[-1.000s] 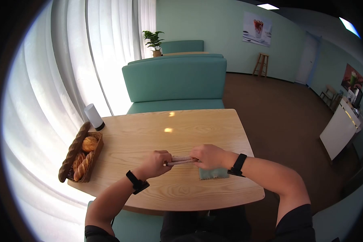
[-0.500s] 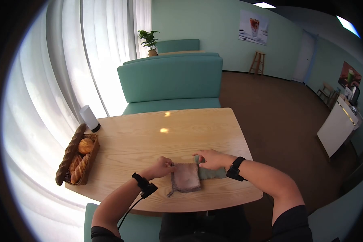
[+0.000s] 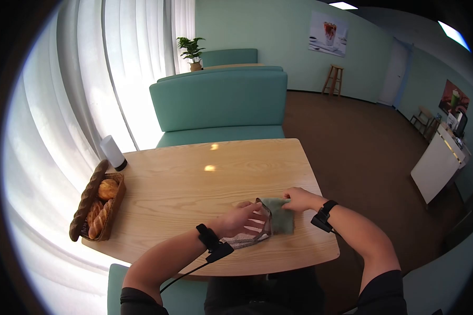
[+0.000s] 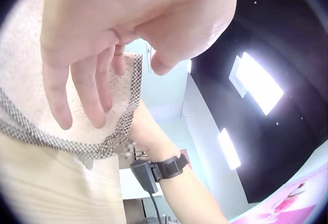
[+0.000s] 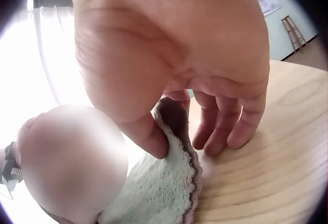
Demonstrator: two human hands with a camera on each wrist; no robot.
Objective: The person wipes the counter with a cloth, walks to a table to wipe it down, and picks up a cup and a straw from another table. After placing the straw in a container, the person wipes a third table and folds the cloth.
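Observation:
A pinkish cloth [image 3: 242,241] with a dark checkered hem lies at the table's near side, partly covered by my left hand [image 3: 237,219]. Those fingers are spread and fairly straight over it; in the left wrist view their tips rest against the pale fabric. Just to the right is a fuzzy green cloth [image 3: 284,223], its left part overlapping the pinkish one. My right hand [image 3: 301,199] pinches its upper right edge. Up close in the right wrist view, thumb and forefinger grip a raised fold of the green cloth [image 5: 161,183], whose border looks brownish pink.
A wicker basket [image 3: 119,202] of bread rolls stands at the table's left side, with a long dark baguette [image 3: 88,202] along it. Behind it is a white cylinder [image 3: 113,152] with a black base. A teal bench [image 3: 220,102] faces me across the wooden table [image 3: 194,178].
The pinkish cloth, first held folded between both hands, was laid down flat. My left hand has moved right over it, and my right hand has taken hold of the green cloth.

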